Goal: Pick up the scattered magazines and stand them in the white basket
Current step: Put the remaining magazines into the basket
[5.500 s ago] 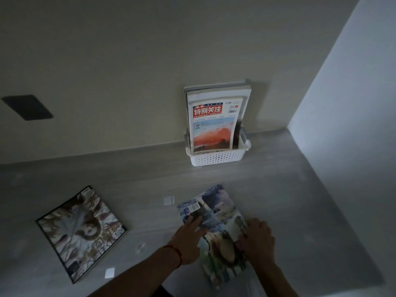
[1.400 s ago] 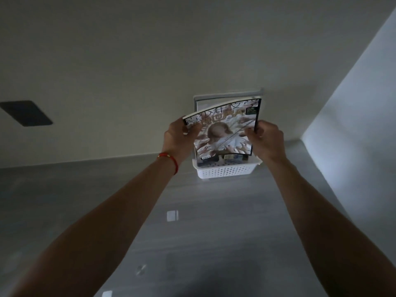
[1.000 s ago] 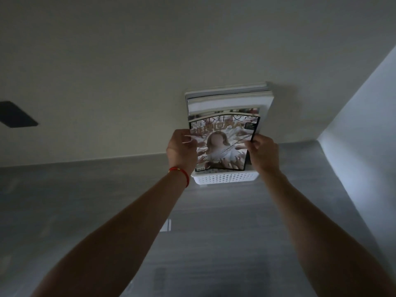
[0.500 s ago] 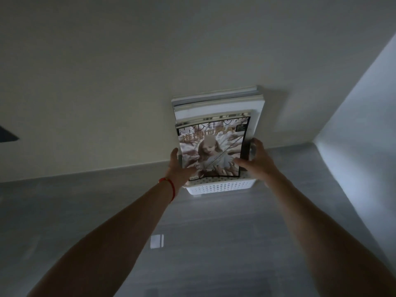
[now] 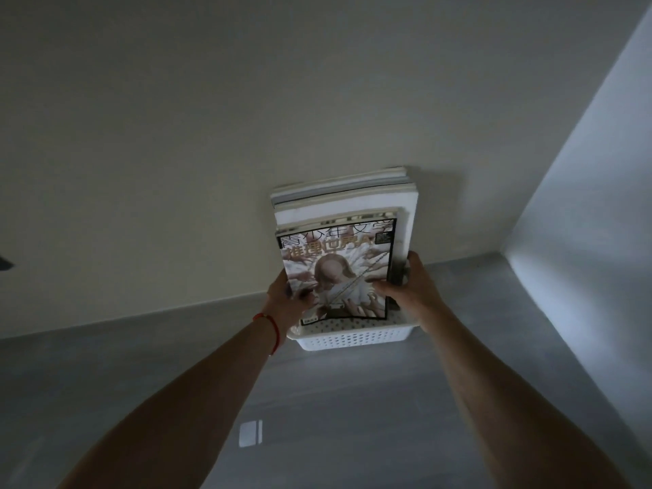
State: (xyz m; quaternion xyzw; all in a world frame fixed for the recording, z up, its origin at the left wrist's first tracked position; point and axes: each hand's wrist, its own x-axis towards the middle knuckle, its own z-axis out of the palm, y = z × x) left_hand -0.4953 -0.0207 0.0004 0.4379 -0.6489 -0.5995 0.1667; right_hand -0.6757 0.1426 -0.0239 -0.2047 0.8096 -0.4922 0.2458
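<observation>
**Two hands held a magazine in the white basket**

The room was dim. Far to the left of both hands, a small dark patch (image 5: 5,271) sat at the edge of the wall (image 5: 176,153). Below and to the left of the left hand, a little pale square (image 5: 250,433) lay on the grey worktop (image 5: 106,375).

The left hand (image 5: 287,303) reached forward. A red string (image 5: 270,328) went round its wrist. Its fingers were curled on the left edge of the front magazine (image 5: 337,273), low down, with the thumb on the cover.

The front magazine stood up between the two hands. Its cover showed a pale figure with many hands around it. Its bottom edge was inside the white basket (image 5: 349,337), which sat just under the hands, right by the wall.

Behind the front magazine, more magazines (image 5: 344,201) stood in the same basket. They were taller and leaned back on the wall.

The right hand (image 5: 411,292) held the right edge of the front magazine. Its thumb pressed on the cover and its fingers went round the side, where they were partly hidden.

To the right of the right hand, the worktop ran to a brighter side wall (image 5: 582,224).
</observation>
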